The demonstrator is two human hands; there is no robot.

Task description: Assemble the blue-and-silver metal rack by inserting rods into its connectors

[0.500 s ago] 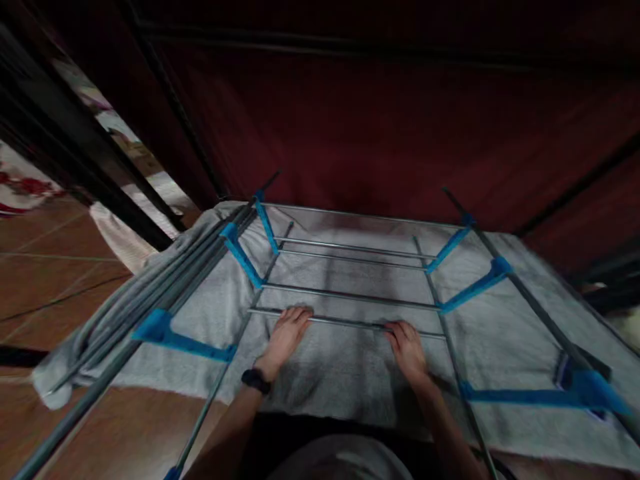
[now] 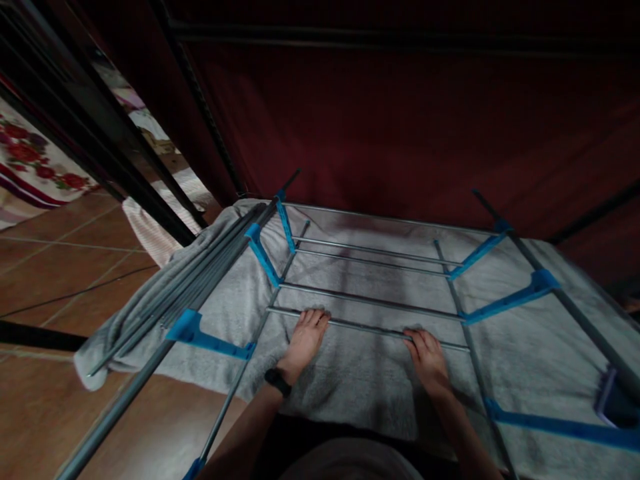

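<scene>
A rack frame of grey metal tubes, joined by blue plastic brackets (image 2: 263, 257), stands over a grey blanket (image 2: 350, 380). My left hand (image 2: 306, 337), with a dark band at its wrist, has its fingers curled over the nearest metal crossbar (image 2: 367, 327), left of the middle. Further right on the same crossbar, my right hand (image 2: 427, 353) is also closed over the tube. Both thumbs are partly hidden. Other crossbars (image 2: 380, 300) run parallel beyond my hands, linking the two sides of the frame.
A bundle of loose metal tubes (image 2: 200, 277) lies on the blanket at left. A dark flat object (image 2: 617, 400) sits at right by a bracket. Behind stands a dark red fabric panel (image 2: 375, 133). Tiled floor (image 2: 75, 267) and a flowered cloth (image 2: 35, 160) show at left.
The view has shifted left, so the frame and both hands appear further right. Both hands keep their hold on the same crossbar.
</scene>
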